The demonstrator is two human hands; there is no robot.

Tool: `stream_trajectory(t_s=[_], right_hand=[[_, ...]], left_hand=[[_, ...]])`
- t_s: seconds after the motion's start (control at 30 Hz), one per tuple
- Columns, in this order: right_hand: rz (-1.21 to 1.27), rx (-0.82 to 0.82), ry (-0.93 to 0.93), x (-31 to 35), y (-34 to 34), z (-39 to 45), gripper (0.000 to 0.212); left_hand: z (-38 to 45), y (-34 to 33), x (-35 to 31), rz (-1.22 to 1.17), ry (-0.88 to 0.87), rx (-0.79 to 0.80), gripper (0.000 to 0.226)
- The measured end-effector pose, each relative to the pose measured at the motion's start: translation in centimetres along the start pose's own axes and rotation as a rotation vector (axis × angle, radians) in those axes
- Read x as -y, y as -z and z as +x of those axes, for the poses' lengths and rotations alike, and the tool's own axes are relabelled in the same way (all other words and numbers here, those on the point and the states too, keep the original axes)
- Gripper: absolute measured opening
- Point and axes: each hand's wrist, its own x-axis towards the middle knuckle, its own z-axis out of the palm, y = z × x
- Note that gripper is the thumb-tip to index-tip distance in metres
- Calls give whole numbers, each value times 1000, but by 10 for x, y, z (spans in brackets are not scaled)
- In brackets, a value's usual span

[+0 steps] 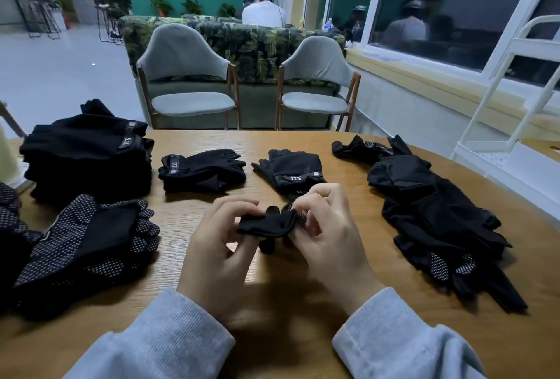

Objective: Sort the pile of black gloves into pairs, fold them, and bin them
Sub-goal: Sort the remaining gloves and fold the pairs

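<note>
Both hands hold one black glove (268, 225) just above the wooden table (333, 275) at its middle. My left hand (218, 245) pinches its left end, and my right hand (327, 236) grips its right end with curled fingers. Behind them lies a flat glove (291, 171) with a 5.11 strap. To its left sits a folded pair (201, 171). A loose pile of black gloves (430, 215) spreads along the right side. A tall stack of folded gloves (88, 154) stands at the far left. Dotted-palm gloves (88, 245) lie at the near left.
Two grey chairs (188, 75) (318, 75) stand beyond the table's far edge, in front of a leaf-patterned sofa (242, 42). A white metal rack (515, 106) stands to the right by the window. People sit in the background. No bin is in view.
</note>
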Motion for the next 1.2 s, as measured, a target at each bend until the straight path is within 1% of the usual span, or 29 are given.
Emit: stream_trajectory(t_s=[0.1,0.17,0.23,0.3,0.33,0.37,0.43,0.47,0.5,0.57,0.6,0.63,0.7,0.8,0.87,0.93,1.03,1.07,1.13,1.2], right_hand=[[64,57,4,0,1,0,20],[157,104,-18,3,0,-1,24],[239,144,-72,4,-1,-2,35],[227,153,-74,4,0,-1,51],[206,141,-51,3,0,-1,54],[183,118,-20,2,0,0,50],[132,59,39,-1,0,1,31],[101,31,50,-2,0,2,26],[72,8,51,-4,0,2,26],[45,-3,47,-8,0,3,39],[55,20,47,-9,0,3,44],[69,66,43,-9,0,3,45],[82,213,-4,-9,-1,2,39],[35,432,-129,-14,-4,-1,34],[-3,511,-192,-16,-5,-2,32],[-6,541,-214,-16,-4,-1,32],[3,549,-229,-11,-2,-1,40],[8,546,-234,-10,-2,-1,40],[18,537,-247,-9,0,-2,35],[24,521,-262,-9,3,-2,31]], left_hand=[[0,0,-2,-37,-5,23,23],[-1,-1,-2,-103,9,42,23],[-2,0,-3,-213,82,71,23],[-3,1,-5,-271,153,111,22],[-4,1,-6,-270,167,125,21],[-4,2,-5,-267,170,140,21],[-2,5,-3,-293,160,188,21],[-1,6,-1,-279,137,222,22],[0,8,2,-221,95,258,24],[2,10,5,-64,18,339,25],[3,12,6,-12,8,367,24],[4,13,6,20,10,380,24],[6,17,7,75,37,393,23],[5,27,13,129,127,471,23],[3,32,15,177,214,553,19],[0,35,17,213,288,594,28],[-3,40,13,231,280,636,18],[-5,42,14,220,268,663,22],[-7,44,18,215,273,699,30],[-8,46,19,215,290,712,31]])
